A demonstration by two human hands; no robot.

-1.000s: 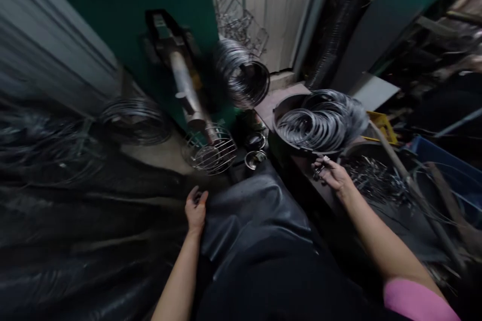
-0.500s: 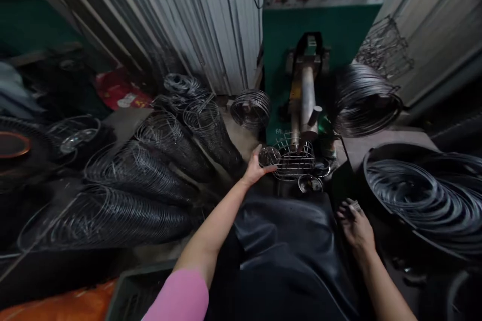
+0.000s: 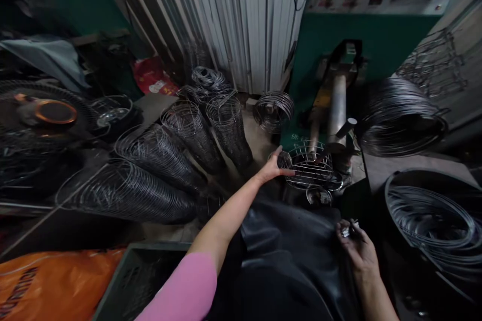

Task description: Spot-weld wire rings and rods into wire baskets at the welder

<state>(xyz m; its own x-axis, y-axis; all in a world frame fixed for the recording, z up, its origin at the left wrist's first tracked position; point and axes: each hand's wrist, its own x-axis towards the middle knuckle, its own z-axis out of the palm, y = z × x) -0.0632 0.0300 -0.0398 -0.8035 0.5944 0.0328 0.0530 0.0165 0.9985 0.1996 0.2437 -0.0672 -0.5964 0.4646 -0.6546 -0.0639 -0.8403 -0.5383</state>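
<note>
My left hand (image 3: 271, 167) reaches forward and is closed on the left edge of a round wire rack (image 3: 314, 166). The rack has parallel bars, with a small ring at the side where my fingers are. It sits beneath the metal arm (image 3: 338, 105) of a green machine (image 3: 376, 42), at the lower electrode. Near my right thigh, my right hand (image 3: 359, 251) is palm up with curled fingers around small shiny metal pieces (image 3: 345, 231). Their exact shape cannot be made out.
Tall stacks of wire rings (image 3: 128, 190) stand on the left. A wire coil (image 3: 401, 115) hangs right of the machine, above a black tub (image 3: 391, 185) of wire rings. A green crate (image 3: 128, 261) and orange sack (image 3: 56, 281) lie lower left. A black apron (image 3: 289, 246) covers my lap.
The view has swung left, so everything sits further right. My left hand keeps its hold on the rack. My right hand has turned, with shiny pieces now showing in its fingers.
</note>
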